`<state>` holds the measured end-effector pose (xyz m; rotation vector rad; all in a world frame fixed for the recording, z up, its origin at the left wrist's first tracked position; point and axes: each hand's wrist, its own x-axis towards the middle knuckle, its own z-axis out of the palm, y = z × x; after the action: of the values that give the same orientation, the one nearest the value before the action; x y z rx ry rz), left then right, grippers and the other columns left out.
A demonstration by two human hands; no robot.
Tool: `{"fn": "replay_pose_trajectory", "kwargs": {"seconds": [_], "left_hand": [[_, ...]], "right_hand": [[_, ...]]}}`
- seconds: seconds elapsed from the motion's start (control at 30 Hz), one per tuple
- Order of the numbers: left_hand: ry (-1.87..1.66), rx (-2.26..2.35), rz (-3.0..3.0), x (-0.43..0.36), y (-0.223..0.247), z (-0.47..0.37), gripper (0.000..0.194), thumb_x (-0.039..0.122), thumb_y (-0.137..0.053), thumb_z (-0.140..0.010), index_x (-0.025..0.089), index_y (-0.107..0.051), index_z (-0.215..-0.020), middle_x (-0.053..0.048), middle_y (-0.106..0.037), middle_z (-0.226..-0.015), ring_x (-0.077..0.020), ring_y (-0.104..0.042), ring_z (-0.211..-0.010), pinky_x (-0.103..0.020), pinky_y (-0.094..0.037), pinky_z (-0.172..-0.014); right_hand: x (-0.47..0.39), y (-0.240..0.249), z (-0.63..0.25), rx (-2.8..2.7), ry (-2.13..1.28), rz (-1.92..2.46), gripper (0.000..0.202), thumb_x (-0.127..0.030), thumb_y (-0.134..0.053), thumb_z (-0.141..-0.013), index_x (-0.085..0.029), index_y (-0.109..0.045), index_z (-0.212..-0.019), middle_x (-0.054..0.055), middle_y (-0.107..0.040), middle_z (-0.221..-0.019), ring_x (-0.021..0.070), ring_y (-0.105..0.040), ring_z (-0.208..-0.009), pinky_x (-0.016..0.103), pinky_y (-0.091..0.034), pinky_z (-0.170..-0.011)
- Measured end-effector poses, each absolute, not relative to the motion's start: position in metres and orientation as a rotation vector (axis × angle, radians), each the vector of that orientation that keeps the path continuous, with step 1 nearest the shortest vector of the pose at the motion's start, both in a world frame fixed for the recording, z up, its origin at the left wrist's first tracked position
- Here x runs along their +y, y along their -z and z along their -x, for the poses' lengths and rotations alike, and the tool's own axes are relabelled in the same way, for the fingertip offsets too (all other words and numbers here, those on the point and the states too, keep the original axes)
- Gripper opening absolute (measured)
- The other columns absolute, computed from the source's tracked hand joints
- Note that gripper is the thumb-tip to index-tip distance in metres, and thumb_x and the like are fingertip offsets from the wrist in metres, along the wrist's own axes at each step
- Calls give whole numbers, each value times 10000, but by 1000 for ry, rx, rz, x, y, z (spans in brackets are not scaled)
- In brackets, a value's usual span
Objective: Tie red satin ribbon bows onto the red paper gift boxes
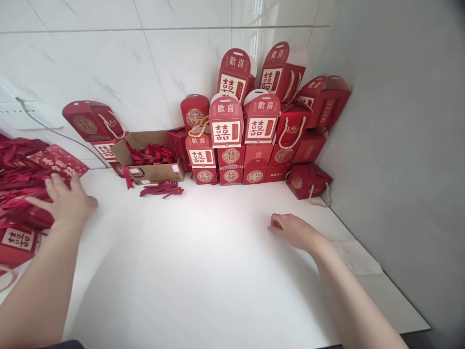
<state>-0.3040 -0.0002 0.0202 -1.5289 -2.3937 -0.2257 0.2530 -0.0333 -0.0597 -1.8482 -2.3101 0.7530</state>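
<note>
My left hand (pixel 67 198) reaches over the left side of the white table with its fingers spread. It is beside a pile of red gift boxes tied with ribbons (pixel 22 198), its fingertips close to a red patterned box (pixel 60 162) with gold characters. Whether they touch it I cannot tell. Above the right half of the table, my right hand (pixel 292 229) is curled closed, and nothing shows in it. A small cardboard box (pixel 156 173) full of crimson ribbons (pixel 154 154) stands against the wall, with loose ribbons (pixel 162 189) lying in front.
Stacked red gift boxes (pixel 230 156) line the tiled wall, some with rope handles. One box (pixel 308 180) sits by the grey right-hand wall. More boxes (pixel 89 121) stand left of the cardboard box, near a cable (pixel 61 132). A whitish sheet (pixel 358 258) lies along the table's right edge.
</note>
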Motion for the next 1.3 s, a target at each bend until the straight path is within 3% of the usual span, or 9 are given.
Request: {"fn": "replay_pose_trajectory", "kwargs": {"seconds": [0.07,0.17,0.37,0.47,0.63,0.87,1.03,1.2,1.3], "left_hand": [[355,-2199,1572,10,-16,267,631,380,-308,-948,116,-110,-1487,-157,103,-1605,-379,0,-1460,-742,-16,-1056],[439,-1954,1873,25,-2,204,615,390,-315,-967,106,-168,-1491,-153,67,-1612,-358,-40,-1472,-673,-46,-1116],[369,-1643,2261,38,54,112,545,340,-355,-953,165,-333,-1469,-124,-133,-1612,-279,-162,-1478,-544,4,-1188],[418,-1608,2254,43,74,107,538,328,-377,-939,167,-371,-1453,-123,-171,-1604,-291,-211,-1462,-545,-45,-1188],[518,-1677,2180,49,85,118,523,321,-421,-912,138,-434,-1402,-148,-234,-1580,-318,-281,-1424,-540,-135,-1177],[591,-1730,2151,47,84,115,483,311,-449,-902,144,-454,-1355,-153,-293,-1554,-303,-303,-1409,-539,-110,-1180],[924,-1843,1881,64,59,140,291,357,-501,-901,171,-571,-1114,-146,-315,-1528,-320,-286,-1407,-563,-106,-1169],[1406,-1955,1640,90,24,191,202,220,-557,-865,120,-508,-1033,-176,-321,-1489,-363,-208,-1412,-616,-44,-1134],[1555,-1958,1645,95,13,218,65,154,-418,-932,116,-405,-984,-158,-468,-1303,-281,-363,-1307,-578,-182,-1104]], "right_hand": [[-32,57,-251,-2275,-812,1808,185,-305,-463,-892,-198,-588,-808,58,-668,-811,169,-585,-669,261,-358,-573],[-25,47,-252,-2171,-790,1731,178,-309,-479,-899,-205,-619,-938,71,-686,-919,186,-624,-794,266,-420,-674],[14,13,-289,-1772,-52,1884,296,-366,-484,-902,-179,-572,-1114,147,-618,-1158,285,-575,-1073,374,-433,-894],[42,13,-320,-1474,126,2102,495,-461,-515,-876,-131,-494,-1244,208,-564,-1241,372,-499,-1181,469,-418,-925],[75,32,-337,-1393,-127,2315,718,-567,-501,-853,-73,-386,-1361,265,-516,-1309,408,-509,-1194,531,-390,-955],[30,35,-278,-1713,-317,2127,535,-475,-381,-934,-197,-410,-1390,188,-584,-1270,355,-586,-1131,471,-447,-901],[-37,30,-227,-1978,-424,1723,458,-496,-309,-978,-298,-434,-1371,97,-609,-1269,303,-585,-1137,492,-421,-949],[-46,41,-217,-1902,-356,1483,353,-431,-345,-991,-246,-516,-1238,83,-593,-1275,258,-554,-1172,437,-423,-967],[-38,52,-222,-1849,-373,1429,313,-409,-368,-989,-235,-548,-1175,82,-618,-1205,241,-584,-1103,411,-441,-946]]}}
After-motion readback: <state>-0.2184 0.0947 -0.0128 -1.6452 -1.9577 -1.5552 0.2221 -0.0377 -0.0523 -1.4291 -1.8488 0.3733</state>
